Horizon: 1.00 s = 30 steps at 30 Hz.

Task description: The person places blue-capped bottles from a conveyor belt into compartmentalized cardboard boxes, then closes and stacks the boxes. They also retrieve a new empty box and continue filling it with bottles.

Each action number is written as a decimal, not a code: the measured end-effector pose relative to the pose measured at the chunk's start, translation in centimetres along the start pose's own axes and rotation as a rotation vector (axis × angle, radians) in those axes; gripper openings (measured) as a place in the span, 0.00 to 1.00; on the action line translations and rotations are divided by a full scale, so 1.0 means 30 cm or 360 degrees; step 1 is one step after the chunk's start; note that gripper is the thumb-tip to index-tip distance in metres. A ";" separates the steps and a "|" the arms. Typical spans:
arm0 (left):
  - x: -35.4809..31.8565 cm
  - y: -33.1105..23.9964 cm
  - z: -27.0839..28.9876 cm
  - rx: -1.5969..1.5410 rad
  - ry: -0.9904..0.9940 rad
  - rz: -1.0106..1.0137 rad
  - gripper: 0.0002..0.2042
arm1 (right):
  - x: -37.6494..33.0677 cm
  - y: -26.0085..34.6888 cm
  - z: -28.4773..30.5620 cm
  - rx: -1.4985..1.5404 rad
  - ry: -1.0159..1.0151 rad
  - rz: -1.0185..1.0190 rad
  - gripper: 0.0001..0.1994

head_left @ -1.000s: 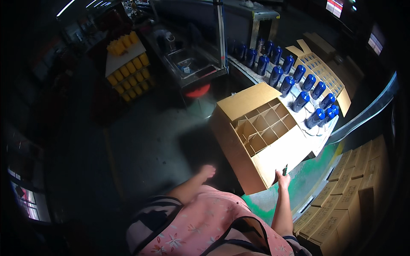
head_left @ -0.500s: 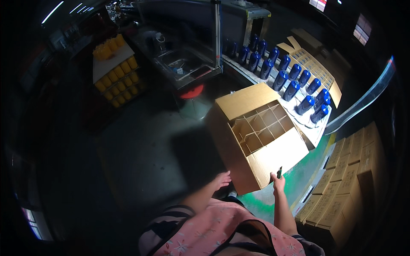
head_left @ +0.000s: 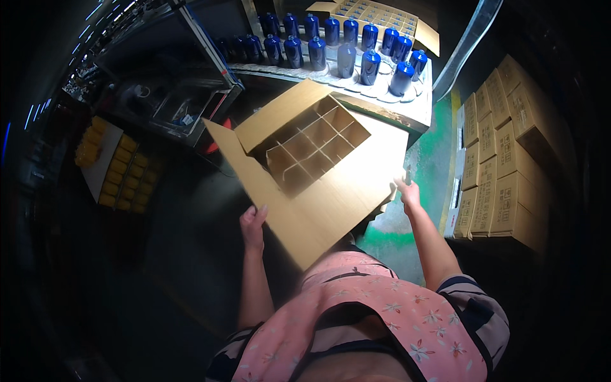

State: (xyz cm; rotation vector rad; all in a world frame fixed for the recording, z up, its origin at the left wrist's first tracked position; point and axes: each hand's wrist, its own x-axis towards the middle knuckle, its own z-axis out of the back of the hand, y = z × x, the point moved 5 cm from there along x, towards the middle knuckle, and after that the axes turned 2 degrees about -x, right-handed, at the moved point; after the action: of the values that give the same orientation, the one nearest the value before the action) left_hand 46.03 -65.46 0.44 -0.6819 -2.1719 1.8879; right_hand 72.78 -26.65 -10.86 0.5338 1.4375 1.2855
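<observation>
A large open cardboard box (head_left: 318, 172) with a grid of card dividers inside is held tilted in the air, in front of the person and above the floor, its opening turned up and away. Its long axis runs from the lower left, near the body, to the upper right, toward the surface (head_left: 407, 105) beyond. The box lies directly ahead of both hands and between them.

The left hand (head_left: 253, 224) is pressed flat against the near left side of the box, fingers spread and wrapped on the edge. The right hand (head_left: 407, 190) is set against the far right corner, fingers extended; a small dark object appears to stand at its fingertips, but what it is cannot be told. Neither hand is closed into a fist; both bear on the box walls. The left hand is nearer the body, the right reaches farther out.

On the surface behind, a group of blue bottles (head_left: 347, 48) stands upright in rows. Stacked closed cartons (head_left: 503, 146) are seen at the right. A tray of yellow items (head_left: 114, 162) is noted at the left.
</observation>
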 end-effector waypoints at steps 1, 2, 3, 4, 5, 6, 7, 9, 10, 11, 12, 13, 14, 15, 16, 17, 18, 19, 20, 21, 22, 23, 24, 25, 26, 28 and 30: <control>0.054 -0.049 -0.074 0.0158 0.0125 -0.0067 0.08 | 0.033 -0.007 0.003 -0.0023 0.0003 -0.0053 0.13; 0.109 -0.048 -0.177 0.0403 0.0251 -0.0022 0.09 | 0.064 -0.006 0.005 0.0010 -0.0014 -0.0003 0.14; 0.143 -0.015 -0.292 0.0650 0.0376 0.0022 0.10 | 0.090 -0.028 0.008 -0.0070 0.0011 -0.0159 0.15; 0.157 0.040 -0.383 0.0762 0.0426 0.0133 0.10 | 0.107 -0.048 0.010 -0.0119 -0.0012 -0.0243 0.15; 0.170 0.106 -0.461 0.0901 0.0477 0.0269 0.09 | 0.117 -0.068 0.019 -0.0160 0.0007 -0.0335 0.18; 0.159 0.154 -0.517 0.1203 0.0506 0.0095 0.09 | 0.125 -0.074 0.023 -0.0031 -0.0008 -0.0288 0.21; 0.156 0.203 -0.553 0.1520 0.0548 -0.0065 0.09 | 0.127 -0.077 0.034 -0.0043 0.0011 -0.0228 0.24; 0.190 0.303 -0.500 0.1315 0.0500 0.0233 0.13 | 0.118 -0.088 0.043 -0.0139 0.0134 -0.0179 0.26; 0.198 0.334 -0.466 0.1031 0.0439 0.0232 0.15 | 0.113 -0.093 0.053 -0.0136 0.0152 -0.0189 0.25; 0.192 0.371 -0.421 0.0775 0.0353 0.0309 0.17 | 0.109 -0.107 0.063 -0.0089 0.0121 -0.0328 0.25; 0.175 0.367 -0.370 0.0949 0.0182 -0.0011 0.21 | 0.104 -0.120 0.068 -0.0007 0.0139 -0.0465 0.22; 0.150 0.358 -0.309 0.1156 -0.0033 -0.0254 0.25 | 0.102 -0.127 0.071 0.0069 0.0139 -0.0591 0.20; 0.106 0.345 -0.263 0.1394 -0.0234 -0.0539 0.28 | 0.102 -0.115 0.062 0.0236 0.0211 -0.0524 0.13; 0.069 0.366 -0.214 0.1346 -0.0384 -0.0448 0.29 | 0.108 -0.100 0.068 0.0214 0.0169 -0.0424 0.12; 0.023 0.381 -0.173 0.1325 -0.0517 -0.0404 0.30 | 0.107 -0.093 0.075 0.0141 0.0144 -0.0389 0.12; -0.015 0.399 -0.150 0.1309 -0.0631 -0.0343 0.32 | 0.111 -0.088 0.088 0.0057 0.0050 -0.0400 0.12; -0.039 0.424 -0.139 0.1369 -0.0638 -0.0177 0.38 | 0.106 -0.084 0.090 0.0098 0.0097 -0.0398 0.12; -0.065 0.468 -0.129 0.1236 -0.0693 0.0156 0.43 | 0.104 -0.080 0.093 0.0094 0.0119 -0.0412 0.12; -0.084 0.504 -0.140 0.1134 -0.0675 0.0366 0.42 | 0.097 -0.079 0.112 0.0085 0.0104 -0.0422 0.13; -0.103 0.545 -0.149 0.1020 -0.0670 0.0672 0.42 | 0.094 -0.072 0.123 0.0092 0.0096 -0.0401 0.13; -0.110 0.563 -0.182 0.0826 -0.0524 0.0669 0.40 | 0.082 -0.080 0.146 0.0102 0.0053 -0.0504 0.20; -0.111 0.575 -0.213 0.0632 -0.0377 0.0663 0.38 | 0.075 -0.071 0.154 0.0122 0.0089 -0.0467 0.21; -0.114 0.590 -0.240 0.0488 -0.0188 0.0739 0.36 | 0.068 -0.063 0.164 0.0127 0.0104 -0.0442 0.22; -0.116 0.589 -0.242 0.0422 -0.0203 0.0706 0.34 | 0.054 -0.062 0.176 0.0085 0.0063 -0.0479 0.22; -0.115 0.593 -0.236 0.0407 -0.0175 0.0758 0.31 | 0.042 -0.049 0.168 0.0101 0.0135 -0.0399 0.22; -0.119 0.595 -0.194 0.0370 -0.0204 0.0845 0.26 | -0.004 -0.030 0.145 0.0097 0.0233 -0.0287 0.21; -0.119 0.583 -0.142 0.0196 -0.0165 0.0729 0.24 | -0.076 -0.026 0.121 0.0025 0.0216 -0.0255 0.17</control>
State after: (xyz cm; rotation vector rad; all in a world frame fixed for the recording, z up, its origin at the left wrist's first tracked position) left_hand 54.81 -61.79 -15.25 -1.1593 -2.0641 2.2968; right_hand 77.00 -27.34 -10.00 0.3390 1.5709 1.2017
